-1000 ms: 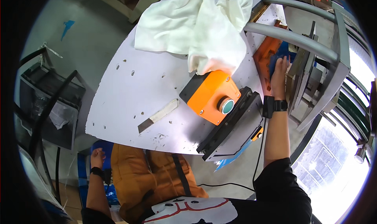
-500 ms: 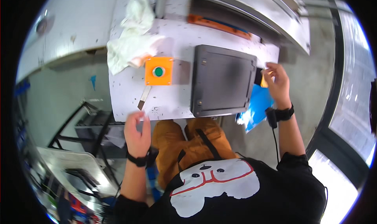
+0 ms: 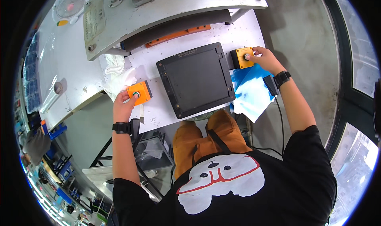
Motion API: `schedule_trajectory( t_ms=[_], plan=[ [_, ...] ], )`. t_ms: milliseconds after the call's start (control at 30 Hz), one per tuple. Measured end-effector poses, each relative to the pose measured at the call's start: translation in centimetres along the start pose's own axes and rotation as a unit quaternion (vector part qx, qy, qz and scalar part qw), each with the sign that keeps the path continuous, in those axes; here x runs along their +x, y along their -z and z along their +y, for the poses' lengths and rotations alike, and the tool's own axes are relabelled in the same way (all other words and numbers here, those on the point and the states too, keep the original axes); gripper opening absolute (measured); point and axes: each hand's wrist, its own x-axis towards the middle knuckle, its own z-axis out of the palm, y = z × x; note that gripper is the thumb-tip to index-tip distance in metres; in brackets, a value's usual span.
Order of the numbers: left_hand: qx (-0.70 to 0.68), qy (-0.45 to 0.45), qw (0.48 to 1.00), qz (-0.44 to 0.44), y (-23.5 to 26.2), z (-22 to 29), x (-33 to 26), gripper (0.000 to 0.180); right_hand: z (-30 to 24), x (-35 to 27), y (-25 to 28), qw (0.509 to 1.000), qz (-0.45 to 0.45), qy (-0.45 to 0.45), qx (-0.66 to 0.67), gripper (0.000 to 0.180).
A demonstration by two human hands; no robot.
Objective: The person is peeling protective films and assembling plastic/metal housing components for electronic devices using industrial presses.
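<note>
L grip: left hand lower-left of center, thumb on the green button of the left orange button box; fingers loosely curled, holding nothing, just pressing/resting on top.
R grip: right hand upper right, fingers bent over the right orange button box, tip on its grey button; nothing clasped.
Changed: 0.5 s ago the L hand was below the table edge, off the box, and the R hand was at the plate's right edge; now both sit on a button at once. Looks like a two-hand start press, judged only.
Boxes vs grip: each box right under its own hand, touching; boxes well apart, one either side of the plate.
Between: black square press plate, center, bare.
Near R: blue cloth just below the R box, hanging over the table edge.
Near L: white rag just above-left of the L box.
Further out: grey machine frame across the top.
</note>
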Motion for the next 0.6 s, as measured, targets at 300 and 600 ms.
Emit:
schedule_trajectory(
  t_ms=[300, 600],
  plan=[
    [0.062, 0.028, 0.997, -0.019, 0.4, 0.7, 1.4, 0.049, -1.8, 1.7, 1.1, 0.995, -0.062, -0.042, -0.059, 0.059],
    [0.011, -0.002, 1.000, -0.020, 1.1, -2.3, 0.2, 0.048, -0.2, -1.0, 2.2, 0.993, 0.041, 0.036, -0.107, 0.060]
  ],
)
